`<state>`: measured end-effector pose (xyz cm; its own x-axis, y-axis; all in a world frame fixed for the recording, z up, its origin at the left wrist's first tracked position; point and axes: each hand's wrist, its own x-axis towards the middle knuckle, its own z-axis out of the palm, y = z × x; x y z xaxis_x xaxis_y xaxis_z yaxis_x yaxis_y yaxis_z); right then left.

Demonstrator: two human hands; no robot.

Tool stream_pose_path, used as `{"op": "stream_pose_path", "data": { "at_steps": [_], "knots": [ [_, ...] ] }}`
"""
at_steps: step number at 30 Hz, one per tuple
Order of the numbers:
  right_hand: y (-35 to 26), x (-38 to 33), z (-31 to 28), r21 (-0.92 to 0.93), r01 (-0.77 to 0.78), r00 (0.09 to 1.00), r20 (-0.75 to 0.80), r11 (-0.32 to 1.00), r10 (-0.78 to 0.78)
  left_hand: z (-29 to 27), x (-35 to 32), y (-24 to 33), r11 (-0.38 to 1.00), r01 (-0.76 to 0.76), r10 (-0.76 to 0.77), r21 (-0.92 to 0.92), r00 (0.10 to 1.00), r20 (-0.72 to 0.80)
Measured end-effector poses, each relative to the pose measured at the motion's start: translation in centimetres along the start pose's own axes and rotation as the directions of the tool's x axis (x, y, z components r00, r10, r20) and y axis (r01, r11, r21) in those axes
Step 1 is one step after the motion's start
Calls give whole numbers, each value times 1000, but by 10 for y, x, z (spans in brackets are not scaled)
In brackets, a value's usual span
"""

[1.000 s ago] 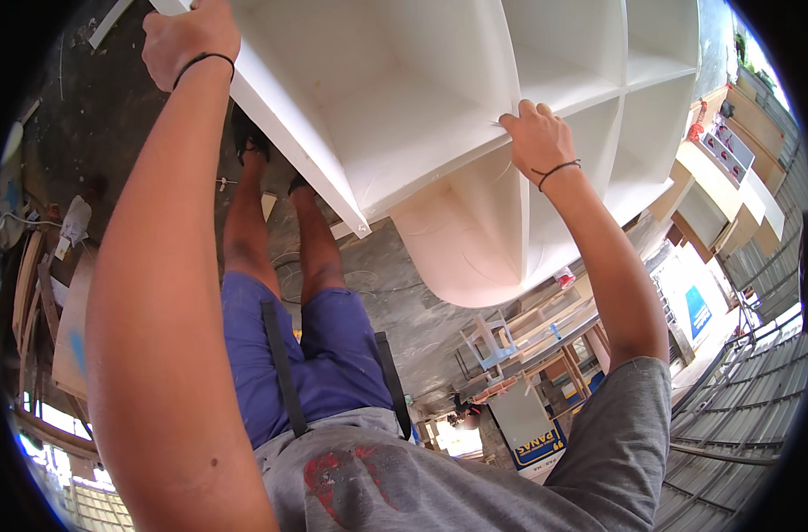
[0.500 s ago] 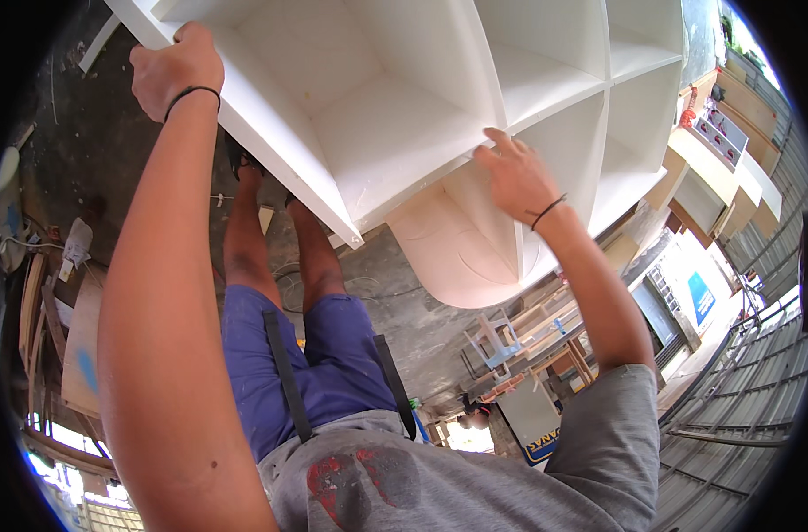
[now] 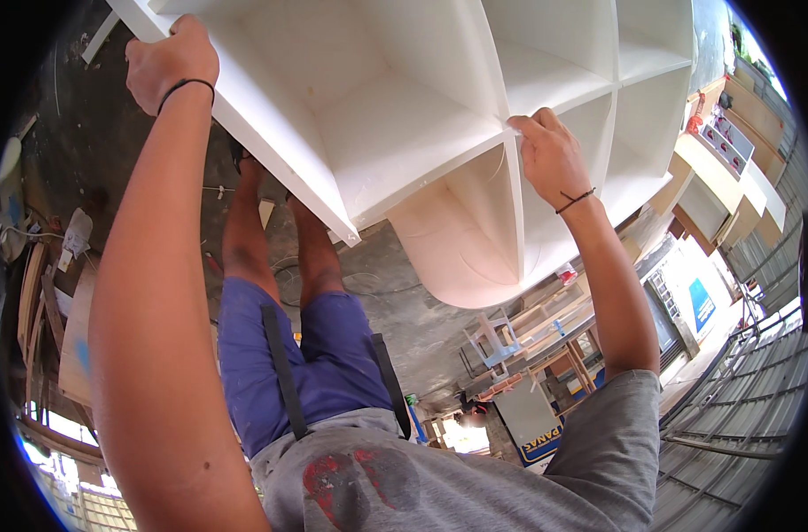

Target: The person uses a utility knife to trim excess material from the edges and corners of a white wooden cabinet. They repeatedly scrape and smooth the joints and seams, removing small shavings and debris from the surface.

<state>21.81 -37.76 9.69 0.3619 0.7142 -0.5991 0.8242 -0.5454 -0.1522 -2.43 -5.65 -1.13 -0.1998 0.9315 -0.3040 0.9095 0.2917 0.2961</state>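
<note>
A white shelf unit (image 3: 421,180) with several open compartments and curved dividers fills the upper middle of the head view. At its upper left, my left hand (image 3: 171,64) is closed over the long side board, fingers wrapped round the edge. My right hand (image 3: 554,158) is at the front edge where a shelf meets an upright divider (image 3: 515,199). Its fingers are curled, with the fingertips against that junction. Whether anything small is pinched in them is hidden. Below the shelf edge is a rounded, pale panel (image 3: 461,257) with a curved line on it.
My legs stand on a dark concrete floor (image 3: 368,306) beside the unit. Wood offcuts (image 3: 36,301) lean at the left. Wooden frames and a small stool (image 3: 492,341) stand lower right of the unit. Pale cabinets (image 3: 705,191) and corrugated metal walling (image 3: 749,390) are at the right.
My right hand has slid right along the shelf's front edge to the divider junction, and its fingers are more curled. My left hand keeps its grip on the side board.
</note>
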Motion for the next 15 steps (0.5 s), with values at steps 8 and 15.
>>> {"op": "stream_pose_path", "data": {
  "at_steps": [8,15],
  "knots": [
    [7,12,21,-283,196,980,94,939,-176,5,10,-6,1000,-11,11,-10,1000,-17],
    [-3,14,40,-163,-73,997,23,984,78,2,4,-1,998,-9,7,-69,999,-37]
  ]
}}
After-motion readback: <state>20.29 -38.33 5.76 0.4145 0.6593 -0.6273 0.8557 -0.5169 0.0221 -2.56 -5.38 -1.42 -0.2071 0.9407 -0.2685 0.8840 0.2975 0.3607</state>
